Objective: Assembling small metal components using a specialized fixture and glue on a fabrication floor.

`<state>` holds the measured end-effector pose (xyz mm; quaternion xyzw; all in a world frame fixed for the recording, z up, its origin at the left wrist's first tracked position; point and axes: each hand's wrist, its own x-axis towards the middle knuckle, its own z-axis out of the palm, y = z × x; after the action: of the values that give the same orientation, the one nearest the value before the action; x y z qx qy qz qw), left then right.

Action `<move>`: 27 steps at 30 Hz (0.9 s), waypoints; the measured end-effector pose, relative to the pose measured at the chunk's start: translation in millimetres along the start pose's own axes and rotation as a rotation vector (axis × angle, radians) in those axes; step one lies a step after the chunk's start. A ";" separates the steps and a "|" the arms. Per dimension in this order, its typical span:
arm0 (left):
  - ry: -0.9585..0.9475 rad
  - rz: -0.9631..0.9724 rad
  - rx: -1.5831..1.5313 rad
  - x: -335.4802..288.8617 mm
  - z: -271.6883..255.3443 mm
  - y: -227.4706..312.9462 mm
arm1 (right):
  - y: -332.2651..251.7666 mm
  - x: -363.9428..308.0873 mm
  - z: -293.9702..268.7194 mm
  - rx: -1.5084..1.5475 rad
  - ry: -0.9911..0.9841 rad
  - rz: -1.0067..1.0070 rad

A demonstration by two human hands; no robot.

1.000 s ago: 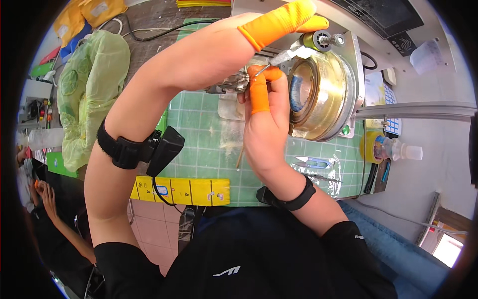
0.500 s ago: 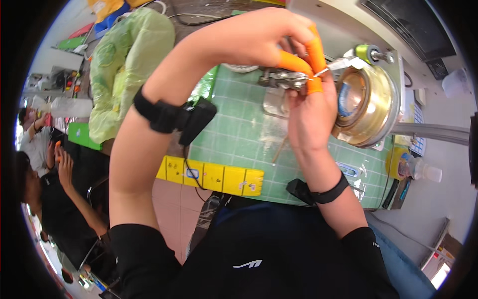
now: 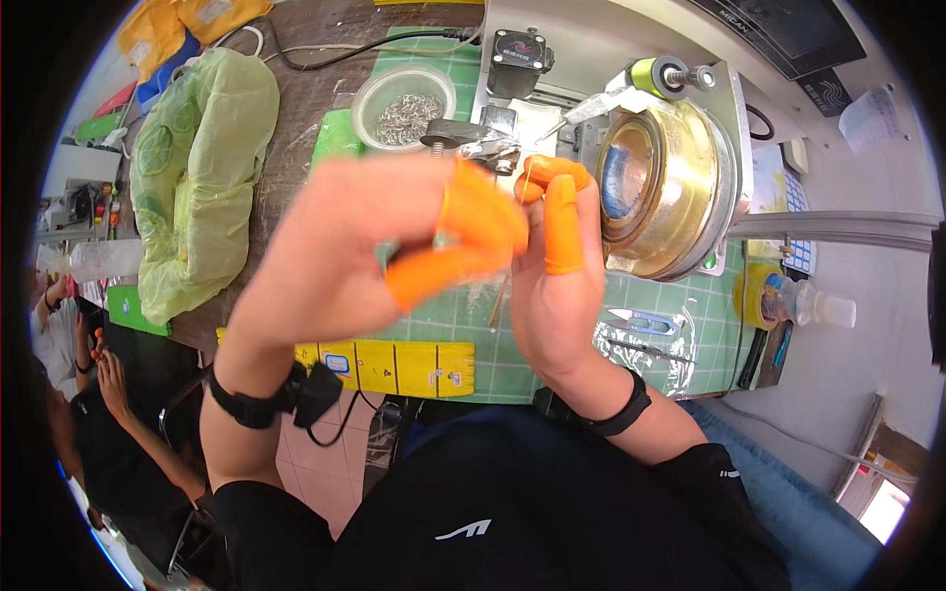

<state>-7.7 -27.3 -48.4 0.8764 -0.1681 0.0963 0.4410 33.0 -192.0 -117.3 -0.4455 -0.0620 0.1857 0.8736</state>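
My left hand (image 3: 360,236), orange covers on its fingertips, is blurred over the left of the green mat (image 3: 493,369). Its fingers are drawn together; what they hold, if anything, is smeared. Beside it my right hand (image 3: 562,271), also with orange finger covers, pinches a thin pale strand (image 3: 529,180). Just beyond the fingertips stands a small metal clamp (image 3: 483,146) with a dark lever. A large gold-coloured spool (image 3: 680,187) is to the right of my right hand. A white bowl (image 3: 361,106) of small metal pieces sits behind my left hand.
A black box-shaped motor (image 3: 519,64) and a lime-green roller (image 3: 658,77) stand at the back. Blue-handled snips (image 3: 645,321) lie right of my wrist. A yellow strip (image 3: 404,368) runs along the front edge. Plastic-covered padding (image 3: 212,167) lies left; a co-worker (image 3: 128,414) sits beyond.
My left hand has come back toward me and to the left, away from the clamp. My right hand has shifted left and slightly nearer. The bowl and motor now show.
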 end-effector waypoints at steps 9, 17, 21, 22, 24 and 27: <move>-0.058 0.259 -0.355 13.0 -40.7 9.5 | 8.6 32.1 -1.5 -0.142 0.079 0.005; -0.255 0.101 0.110 86.5 -18.3 -51.5 | 8.7 52.8 13.6 -0.037 0.174 0.078; -0.049 0.246 0.262 77.4 -19.7 -25.8 | 4.3 41.3 14.4 -0.039 0.176 0.086; 0.071 0.294 0.385 67.4 -21.0 -11.5 | 4.7 34.7 13.1 -0.056 0.184 0.097; 0.093 0.154 0.387 34.2 -21.5 22.5 | -2.8 8.7 -9.6 -0.142 0.006 0.135; -0.079 0.035 0.440 -22.5 16.6 51.7 | -19.6 -42.2 -26.0 -0.330 -0.249 0.233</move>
<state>-47.7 -64.6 -27.1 0.9515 -0.1754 0.1039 0.2303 6.5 -238.2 -114.7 -0.5600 -0.1470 0.3260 0.7474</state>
